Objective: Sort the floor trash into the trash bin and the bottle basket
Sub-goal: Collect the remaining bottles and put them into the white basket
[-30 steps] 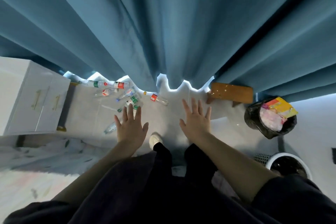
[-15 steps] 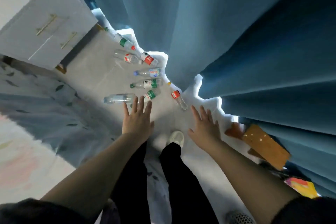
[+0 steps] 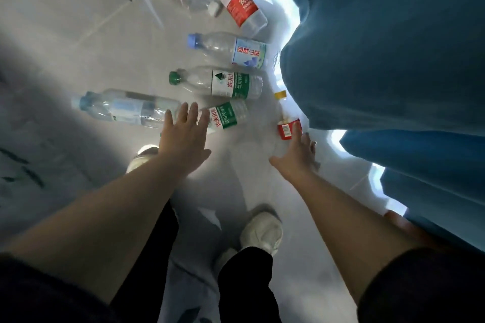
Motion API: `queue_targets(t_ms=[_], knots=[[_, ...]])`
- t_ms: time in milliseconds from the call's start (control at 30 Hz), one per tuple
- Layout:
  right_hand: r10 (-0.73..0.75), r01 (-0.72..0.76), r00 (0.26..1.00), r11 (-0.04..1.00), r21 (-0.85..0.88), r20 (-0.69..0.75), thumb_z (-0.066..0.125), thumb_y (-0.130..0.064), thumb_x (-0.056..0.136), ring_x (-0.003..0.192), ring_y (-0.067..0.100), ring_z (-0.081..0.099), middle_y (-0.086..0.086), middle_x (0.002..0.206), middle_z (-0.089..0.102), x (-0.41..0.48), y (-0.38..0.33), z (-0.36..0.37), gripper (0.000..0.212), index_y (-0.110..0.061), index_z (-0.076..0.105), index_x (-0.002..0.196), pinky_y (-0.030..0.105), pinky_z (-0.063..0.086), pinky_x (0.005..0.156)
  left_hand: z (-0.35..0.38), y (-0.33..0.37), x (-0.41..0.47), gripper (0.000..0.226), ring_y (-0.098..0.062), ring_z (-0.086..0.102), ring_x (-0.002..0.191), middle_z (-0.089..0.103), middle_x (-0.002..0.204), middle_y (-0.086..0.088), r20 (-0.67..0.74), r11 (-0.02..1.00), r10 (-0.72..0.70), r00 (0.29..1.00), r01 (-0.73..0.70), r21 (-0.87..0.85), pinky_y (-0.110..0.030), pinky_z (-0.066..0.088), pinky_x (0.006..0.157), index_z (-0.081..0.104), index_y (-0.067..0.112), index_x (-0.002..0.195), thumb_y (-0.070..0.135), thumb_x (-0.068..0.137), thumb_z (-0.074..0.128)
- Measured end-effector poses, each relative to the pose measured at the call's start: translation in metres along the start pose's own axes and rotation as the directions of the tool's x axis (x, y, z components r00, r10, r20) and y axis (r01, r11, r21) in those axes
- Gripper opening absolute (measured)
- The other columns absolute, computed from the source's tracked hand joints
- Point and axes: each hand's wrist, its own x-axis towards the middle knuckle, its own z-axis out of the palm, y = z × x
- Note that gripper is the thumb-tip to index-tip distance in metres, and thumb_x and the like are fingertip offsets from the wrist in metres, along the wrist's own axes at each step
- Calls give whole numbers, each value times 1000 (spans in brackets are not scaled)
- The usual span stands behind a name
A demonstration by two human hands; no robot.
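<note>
Lower now than half a second ago, both my hands have come close to the bottles lying on the floor (image 3: 65, 21). My left hand (image 3: 183, 136), fingers straight and spread, is over the green-labelled bottle (image 3: 228, 117) and the base of the large clear bottle (image 3: 120, 110); I cannot tell whether it touches them. My right hand (image 3: 296, 157), fingers stretched out, reaches the small red-labelled bottle (image 3: 284, 131) beside the curtain (image 3: 393, 47) hem. Beyond them lie a green-capped bottle (image 3: 217, 82) and a blue-capped bottle (image 3: 228, 50).
</note>
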Motion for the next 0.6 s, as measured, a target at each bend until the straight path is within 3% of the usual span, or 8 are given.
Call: queue_targets(t_ms=[133, 233, 333, 433, 600], knots=[[111, -92, 985, 985, 146, -128, 75, -37, 75, 144, 32, 16, 7, 158, 14, 63, 1, 24, 107, -31, -1, 150, 60, 20, 110, 31, 10, 47, 95, -30, 20, 142, 21, 153, -12, -74, 997, 35, 997, -39, -60, -48, 20, 113, 10, 13, 147, 52, 80, 65], [146, -99, 970, 967, 236, -193, 75, -32, 75, 130, 33, 38, 10, 144, 34, 90, 4, 37, 97, -24, 12, 148, 51, 32, 104, 45, 20, 73, 87, -28, 44, 120, 42, 132, -10, -133, 994, 61, 989, -73, -86, -43, 37, 100, 25, 12, 139, 49, 75, 70], [165, -101, 972, 936, 339, -168, 77, -26, 76, 116, 29, 47, 12, 132, 42, 100, 4, 46, 79, -17, 28, 137, 39, 41, 90, 53, 26, 87, 73, -27, 50, 110, 49, 121, -9, -90, 985, 59, 994, -73, -157, -40, 43, 89, 34, 13, 131, 42, 76, 71], [133, -81, 985, 919, 385, -111, 78, -25, 76, 105, 20, 45, 9, 130, 44, 91, 4, 47, 73, -16, 32, 133, 29, 37, 79, 50, 26, 84, 67, -27, 54, 103, 51, 115, -9, -40, 966, 75, 996, -83, -243, -36, 44, 75, 39, 12, 125, 36, 73, 74], [-16, 37, 998, 934, 356, -60, 79, -26, 72, 110, 25, 49, 6, 124, 46, 22, 2, 15, 74, -18, 33, 131, 30, 38, 78, 2, 20, 30, 64, -20, 53, 89, 53, 107, -5, -73, 896, 74, 995, -99, -433, -32, 41, 65, 43, 14, 119, 33, 69, 78]])
